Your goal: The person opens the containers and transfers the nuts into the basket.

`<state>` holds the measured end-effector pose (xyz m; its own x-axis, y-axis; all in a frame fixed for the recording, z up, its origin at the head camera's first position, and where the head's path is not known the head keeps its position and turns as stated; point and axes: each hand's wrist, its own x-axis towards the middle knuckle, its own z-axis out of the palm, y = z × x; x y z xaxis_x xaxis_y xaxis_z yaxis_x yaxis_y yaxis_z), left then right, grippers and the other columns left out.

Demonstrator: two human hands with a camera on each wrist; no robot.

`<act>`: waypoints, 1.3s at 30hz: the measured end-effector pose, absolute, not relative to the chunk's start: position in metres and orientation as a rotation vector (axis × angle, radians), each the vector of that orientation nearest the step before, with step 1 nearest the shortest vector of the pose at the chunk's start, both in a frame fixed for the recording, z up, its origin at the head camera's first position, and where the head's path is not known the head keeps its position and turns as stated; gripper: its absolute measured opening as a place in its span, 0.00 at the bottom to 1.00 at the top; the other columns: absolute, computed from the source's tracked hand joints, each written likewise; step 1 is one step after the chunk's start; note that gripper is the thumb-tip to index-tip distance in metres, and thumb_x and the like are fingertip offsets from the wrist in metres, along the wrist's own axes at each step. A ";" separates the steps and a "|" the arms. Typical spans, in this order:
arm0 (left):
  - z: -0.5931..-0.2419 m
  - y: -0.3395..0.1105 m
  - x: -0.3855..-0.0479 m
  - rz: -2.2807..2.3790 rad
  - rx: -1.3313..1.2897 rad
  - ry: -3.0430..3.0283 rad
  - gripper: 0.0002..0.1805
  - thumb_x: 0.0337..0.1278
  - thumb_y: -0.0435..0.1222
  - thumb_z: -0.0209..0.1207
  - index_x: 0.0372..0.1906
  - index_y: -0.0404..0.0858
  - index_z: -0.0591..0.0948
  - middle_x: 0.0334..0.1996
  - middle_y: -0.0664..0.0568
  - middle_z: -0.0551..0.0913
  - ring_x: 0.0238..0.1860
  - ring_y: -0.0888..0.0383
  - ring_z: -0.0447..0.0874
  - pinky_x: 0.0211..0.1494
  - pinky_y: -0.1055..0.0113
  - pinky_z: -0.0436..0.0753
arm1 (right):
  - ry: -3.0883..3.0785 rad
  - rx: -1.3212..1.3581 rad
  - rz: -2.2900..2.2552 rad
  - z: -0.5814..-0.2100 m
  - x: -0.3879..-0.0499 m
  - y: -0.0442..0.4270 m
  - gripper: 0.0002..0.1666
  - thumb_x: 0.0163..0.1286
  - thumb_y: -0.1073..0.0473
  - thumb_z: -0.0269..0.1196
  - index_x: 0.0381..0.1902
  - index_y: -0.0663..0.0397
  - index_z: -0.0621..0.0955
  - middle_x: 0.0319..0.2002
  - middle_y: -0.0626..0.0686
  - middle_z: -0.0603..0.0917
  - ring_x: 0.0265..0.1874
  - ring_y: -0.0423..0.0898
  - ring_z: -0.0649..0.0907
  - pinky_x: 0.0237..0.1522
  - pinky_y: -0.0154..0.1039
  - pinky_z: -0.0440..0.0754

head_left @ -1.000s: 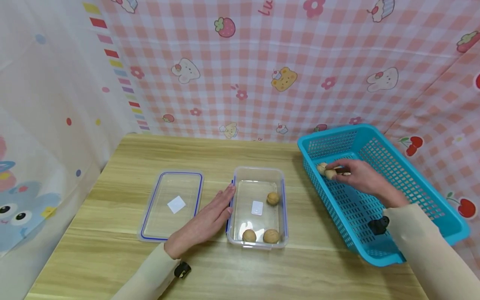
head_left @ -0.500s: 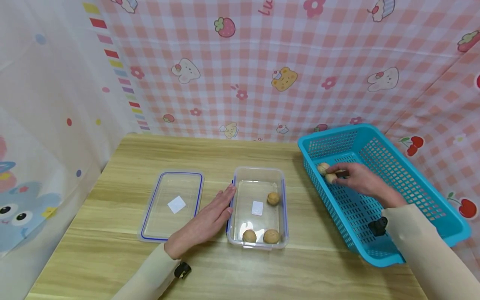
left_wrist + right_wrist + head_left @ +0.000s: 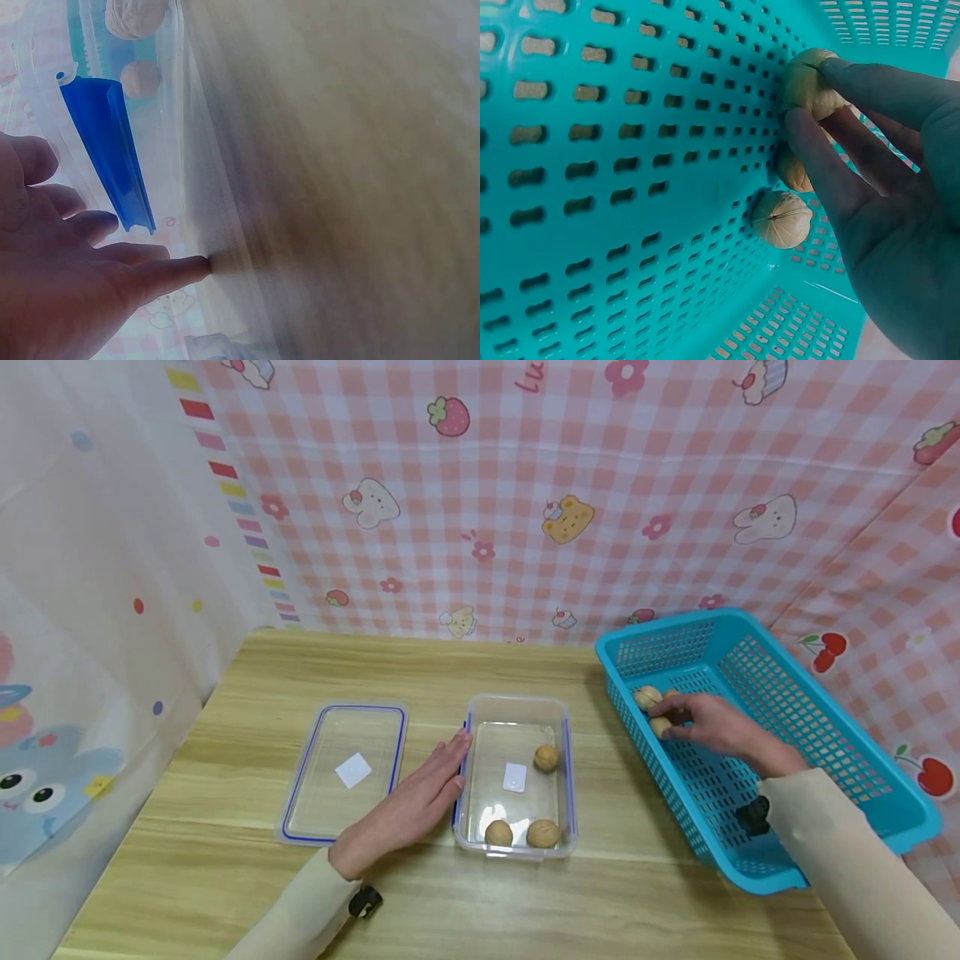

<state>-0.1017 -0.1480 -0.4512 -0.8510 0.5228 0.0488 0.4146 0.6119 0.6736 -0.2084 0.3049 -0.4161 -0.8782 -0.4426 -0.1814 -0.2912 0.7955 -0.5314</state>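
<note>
My right hand (image 3: 712,724) reaches into the blue plastic basket (image 3: 738,614) and pinches a walnut (image 3: 810,86) between thumb and fingers. Two more walnuts lie beside it in the basket: a pale walnut (image 3: 782,219) and a browner walnut (image 3: 793,169), partly hidden by the hand. With fingers straight, my left hand (image 3: 405,806) rests against the left side of a clear container (image 3: 517,706). Inside that container are a walnut (image 3: 546,757) at the right wall and two near the front, a round walnut (image 3: 498,832) and a larger walnut (image 3: 542,833).
A clear lid (image 3: 341,818) with a blue seal lies left of the container on the wooden table (image 3: 480,910). The container's blue side clip (image 3: 112,154) hangs by my left fingers. A checked cloth (image 3: 480,485) hangs behind the table.
My right hand has shifted slightly toward me with its walnut, drawing it apart from the other walnuts and uncovering part of the browner one. The left hand stays put.
</note>
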 end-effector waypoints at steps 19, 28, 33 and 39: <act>-0.452 -0.147 -0.102 1.059 0.799 2.682 0.32 0.85 0.40 0.42 0.82 0.33 0.50 0.83 0.41 0.47 0.81 0.40 0.48 0.82 0.45 0.52 | 2.667 -0.531 -0.734 -0.403 -0.199 0.308 0.23 0.72 0.63 0.67 0.62 0.64 0.81 0.61 0.69 0.81 0.60 0.67 0.80 0.57 0.65 0.81; -0.453 -0.148 -0.102 1.064 0.817 2.686 0.32 0.85 0.40 0.42 0.82 0.32 0.51 0.82 0.41 0.48 0.81 0.40 0.48 0.82 0.45 0.52 | 2.677 -0.496 -0.727 -0.381 -0.186 0.312 0.29 0.75 0.53 0.67 0.68 0.61 0.78 0.66 0.69 0.78 0.64 0.69 0.76 0.59 0.68 0.79; -0.453 -0.148 -0.102 1.074 0.817 2.683 0.32 0.85 0.39 0.42 0.82 0.32 0.51 0.82 0.41 0.48 0.81 0.40 0.48 0.82 0.45 0.52 | 2.726 -0.528 -0.801 -0.368 -0.175 0.312 0.29 0.77 0.52 0.64 0.69 0.62 0.77 0.64 0.67 0.80 0.63 0.67 0.78 0.58 0.67 0.81; -0.453 -0.147 -0.102 1.076 0.824 2.686 0.31 0.85 0.39 0.42 0.82 0.31 0.51 0.82 0.40 0.48 0.81 0.39 0.48 0.82 0.44 0.52 | 2.884 -0.550 -0.894 -0.355 -0.160 0.311 0.22 0.79 0.53 0.63 0.64 0.58 0.82 0.57 0.60 0.86 0.52 0.58 0.86 0.47 0.39 0.88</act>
